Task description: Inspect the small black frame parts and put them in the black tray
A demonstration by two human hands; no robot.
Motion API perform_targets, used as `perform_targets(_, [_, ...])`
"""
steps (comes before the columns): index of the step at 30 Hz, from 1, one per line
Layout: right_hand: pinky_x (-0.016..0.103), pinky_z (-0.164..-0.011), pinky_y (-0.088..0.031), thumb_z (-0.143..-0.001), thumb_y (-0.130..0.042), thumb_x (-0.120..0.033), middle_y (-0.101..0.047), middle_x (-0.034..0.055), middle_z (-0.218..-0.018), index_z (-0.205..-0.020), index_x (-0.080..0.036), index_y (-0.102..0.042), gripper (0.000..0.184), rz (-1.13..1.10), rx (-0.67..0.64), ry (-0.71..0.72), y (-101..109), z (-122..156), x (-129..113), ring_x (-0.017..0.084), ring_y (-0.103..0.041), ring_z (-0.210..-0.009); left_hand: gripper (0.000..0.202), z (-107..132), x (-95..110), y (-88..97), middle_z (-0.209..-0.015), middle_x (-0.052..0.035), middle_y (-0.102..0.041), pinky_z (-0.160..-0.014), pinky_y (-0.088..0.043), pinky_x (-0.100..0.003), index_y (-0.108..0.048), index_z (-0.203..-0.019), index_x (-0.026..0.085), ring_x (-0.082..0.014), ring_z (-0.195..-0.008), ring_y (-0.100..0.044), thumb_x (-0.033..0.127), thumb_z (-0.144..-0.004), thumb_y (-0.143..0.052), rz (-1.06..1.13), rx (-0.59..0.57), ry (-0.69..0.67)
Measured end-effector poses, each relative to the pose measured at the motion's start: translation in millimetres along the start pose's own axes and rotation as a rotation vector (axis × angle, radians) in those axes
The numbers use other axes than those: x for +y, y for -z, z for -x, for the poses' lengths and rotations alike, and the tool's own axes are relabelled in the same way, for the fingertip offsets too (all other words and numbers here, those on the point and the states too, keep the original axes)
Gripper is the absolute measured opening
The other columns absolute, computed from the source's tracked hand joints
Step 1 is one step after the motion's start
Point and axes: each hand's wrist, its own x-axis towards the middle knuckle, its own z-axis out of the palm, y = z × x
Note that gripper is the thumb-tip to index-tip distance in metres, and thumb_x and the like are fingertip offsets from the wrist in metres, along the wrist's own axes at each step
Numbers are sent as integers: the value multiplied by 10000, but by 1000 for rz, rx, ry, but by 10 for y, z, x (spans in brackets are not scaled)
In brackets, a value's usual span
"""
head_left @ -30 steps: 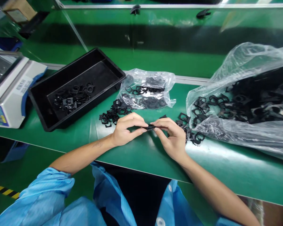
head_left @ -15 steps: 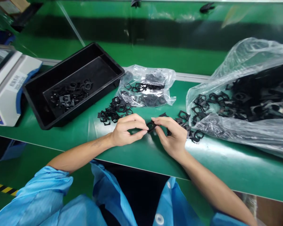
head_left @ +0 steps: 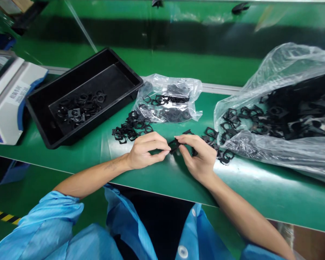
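Left hand (head_left: 144, 151) and right hand (head_left: 199, 155) pinch what looks like 1 black frame part (head_left: 174, 145) between them.

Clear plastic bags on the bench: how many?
2. Small bag lies beside the black tray, beyond the black part that left hand and right hand pinch; large bag lies at right. Far-edge film might be another.

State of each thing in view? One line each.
left hand, grip shut on black part, pinching its left end.
right hand, grip shut on the same part from the right.
black part, held between both hands.
black tray, open-topped, small heap of parts inside.
small bag, lying flat, parts inside.
large bag, mouth open toward the hands, parts spilling out.
loose pile, beside small bag, untouched.
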Motion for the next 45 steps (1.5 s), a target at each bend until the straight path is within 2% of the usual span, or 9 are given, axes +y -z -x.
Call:
perform_targets(6, [364,-828,-613,-920,-603,-121,-780,58,-944,-926,-231,-701,147,-19,-19,-43,3,-5,-19,201,-742,-877,80,0,-22,5,-811,-25,-724,-716,-566,-261,-710,-919,191,-127,-749,-684,132,-867,-702,-16,11,-74])
perform_targets(11, [336,-764,-617,-908,-632,-176,-752,52,-903,-904,-225,-696,80,-64,-46,-162,7,-7,-40,183,-708,-807,167,2,-36,27,-884,-29,-729,-749,-574,-265,-713,-1018,212,-134,-801,-696,168,-858,-734,-46,34,-122])
perform_targets(13, [318,-726,-614,-894,-662,-204,-731,51,-885,-891,-221,-690,33,-113,-58,-197,6,-9,-46,175,-689,-779,124,-5,-30,40,-866,-29,-727,-750,-570,-262,-719,-981,208,-132,-800,-693,145,-875,-709,-35,38,-43])
perform_targets(17, [289,-681,-596,-875,-708,-262,-685,35,-836,-881,-217,-695,47,-243,-102,-260,0,-20,-50,154,-656,-721,47,-17,-32,39,-860,-43,-729,-748,-569,-260,-723,-913,182,-136,-799,-689,213,-902,-689,105,30,239])
perform_targets(20, [283,-666,-590,-868,-729,-352,-663,25,-808,-867,-216,-697,139,-333,-111,-352,-2,-34,-33,147,-640,-690,155,-1,-63,-3,-831,-33,-725,-680,-570,-236,-708,-891,169,-130,-738,-692,322,-877,-724,282,24,465])
perform_targets(23, [270,-651,-584,-844,-750,-430,-644,11,-776,-842,-210,-679,231,-399,-119,-441,-6,-46,0,135,-620,-655,236,29,-104,-49,-798,-23,-729,-661,-572,-226,-703,-882,157,-130,-704,-701,380,-834,-764,403,15,617])
perform_targets(27, [265,-680,-596,-823,-766,-455,-661,14,-801,-853,-204,-679,267,-406,-150,-475,-32,-42,27,145,-648,-709,266,59,-146,-72,-786,-29,-731,-666,-570,-227,-702,-873,148,-132,-706,-704,399,-823,-774,453,30,694])
perform_targets(36, [267,-660,-601,-860,-720,-427,-661,18,-774,-821,-199,-694,233,-277,-126,-421,-47,-25,-6,144,-638,-680,295,54,-149,-45,-790,-34,-747,-709,-609,-253,-716,-864,144,-147,-731,-730,402,-769,-825,467,-43,687])
perform_targets(45, [266,-601,-543,-805,-772,-500,-654,7,-680,-729,-190,-635,348,-511,-232,-622,-2,-85,-21,142,-624,-618,378,-2,-169,-22,-786,-87,-793,-649,-638,-296,-773,-830,118,-193,-656,-759,421,-652,-913,817,-59,1000])
